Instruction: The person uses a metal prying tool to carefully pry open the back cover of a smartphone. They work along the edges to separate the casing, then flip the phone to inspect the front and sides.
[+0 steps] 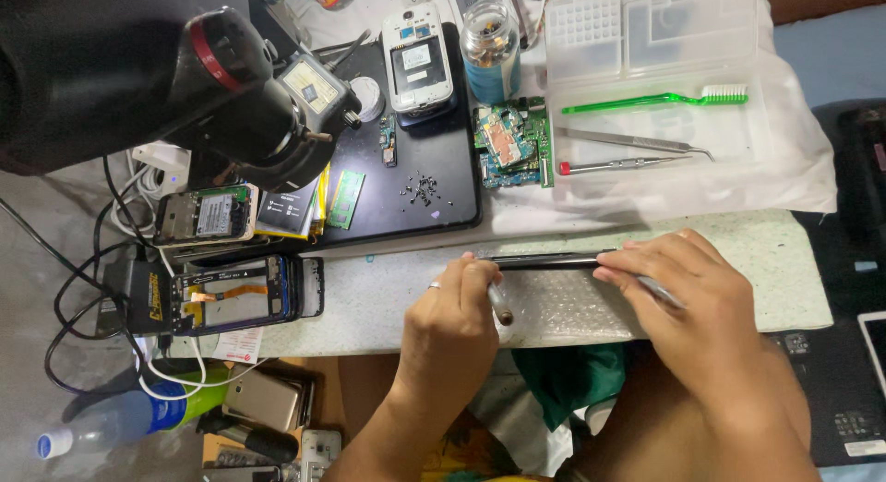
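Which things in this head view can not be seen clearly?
- Thin dark phone: edge-on, its faces hidden; the left hand and right hand cover both ends.
- Metal tool: tip hidden by the left fingers.
- Loose screws: too small to count.
- Laptop: cut by the right edge.

Bright even light; soft shadows; sharp w/ slight edge distortion

A small phone-repair workshop is showing here: opened phones (205, 216) with bare insides are lying across the bench (369, 297), and a loose green circuit board (513, 142) is sitting beside a black mat (434, 159) scattered with tiny screws (423, 188). Tweezers (637, 140), a green brush (657, 99) and a clear parts organiser (646, 30) are resting on a white cloth, while tangled cables (83, 297) are trailing off the left edge.
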